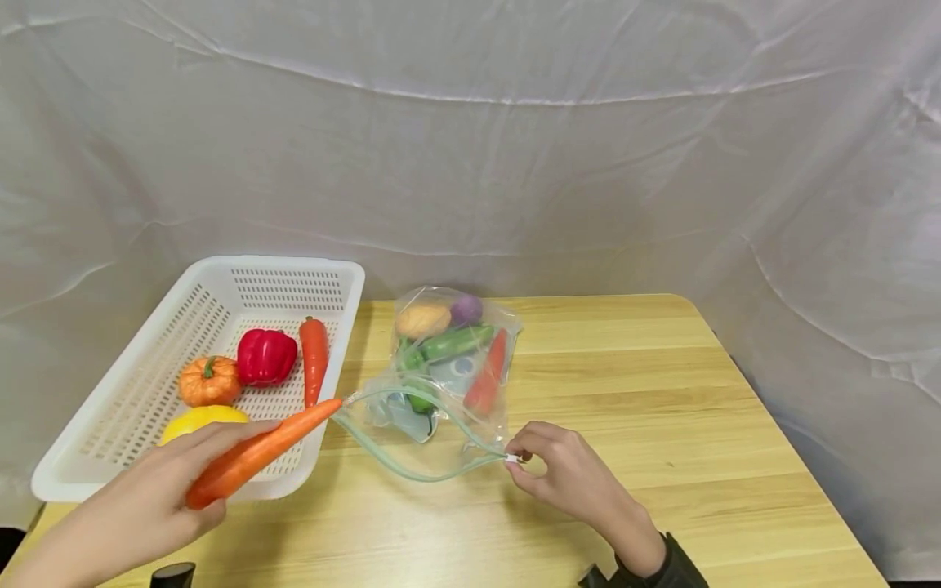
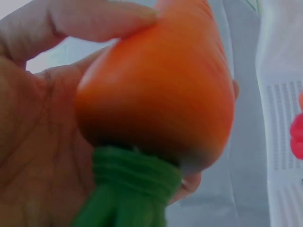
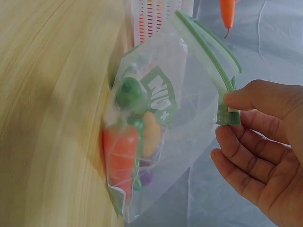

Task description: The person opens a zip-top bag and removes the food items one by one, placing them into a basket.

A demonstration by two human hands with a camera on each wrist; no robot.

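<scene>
My left hand (image 1: 158, 490) grips an orange carrot (image 1: 257, 457) above the near rim of the white basket, its thin tip pointing at the bag's mouth. In the left wrist view the carrot's green stem (image 2: 135, 179) shows beside the palm. With thumb and fingers, my right hand (image 1: 569, 474) pinches the corner of a clear zip bag (image 1: 441, 441) at its white slider (image 1: 512, 459). The bag's green-edged mouth gapes toward me. Inside it lie a red carrot (image 1: 487, 376), green vegetables (image 1: 456, 343), a tan potato-like piece (image 1: 424, 321) and a purple round one (image 1: 466, 310).
The white perforated basket (image 1: 345, 327) stands on the left of the wooden table (image 1: 625, 367). It holds a small pumpkin (image 1: 209, 381), a red bell pepper (image 1: 266, 357), another carrot (image 1: 314, 359) and a yellow vegetable (image 1: 202, 419). A grey cloth (image 1: 515, 163) hangs behind.
</scene>
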